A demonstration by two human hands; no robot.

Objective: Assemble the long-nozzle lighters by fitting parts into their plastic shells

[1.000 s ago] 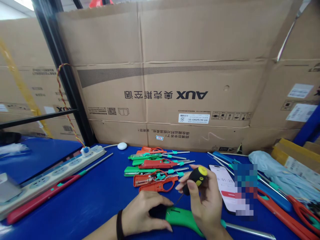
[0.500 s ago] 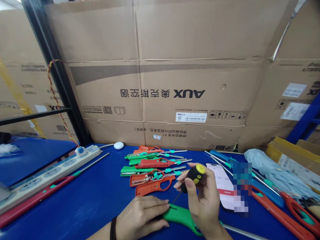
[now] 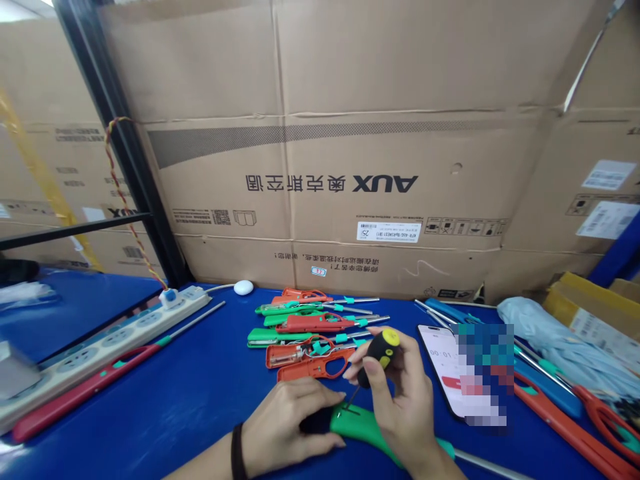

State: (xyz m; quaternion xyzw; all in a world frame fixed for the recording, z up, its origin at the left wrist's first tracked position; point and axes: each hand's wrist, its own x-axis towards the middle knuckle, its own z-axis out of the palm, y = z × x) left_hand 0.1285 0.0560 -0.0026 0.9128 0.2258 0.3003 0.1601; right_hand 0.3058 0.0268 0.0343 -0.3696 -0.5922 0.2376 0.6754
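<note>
A green gas lighter point(image 3: 363, 427) with a long metal tube lies on the blue table in front of me. My left hand point(image 3: 287, 427) holds its butt end, fingertips on the far edge and thumb on the near side. In my right hand point(image 3: 400, 400) is a screwdriver point(image 3: 384, 348) with a black and yellow handle. Its thin shaft slants down to the dark slot in the lighter's green casing, near the left fingertips. The right palm hides the lighter's middle. Whether the tip sits inside the slot I cannot tell.
Several opened orange and green lighters point(image 3: 310, 323) lie beyond my hands. A phone point(image 3: 443, 373) with a running timer is at right, beside more lighters point(image 3: 555, 413) and a pale blue plastic bag point(image 3: 550, 333). At left are a power strip point(image 3: 107, 347) and a red lighter point(image 3: 85, 390). Cardboard point(image 3: 320, 147) stands behind.
The screwdriver tip has come down onto the lighter's slot. My left fingers have lifted and spread from the lighter's end, baring more of it. The view has shifted slightly left.
</note>
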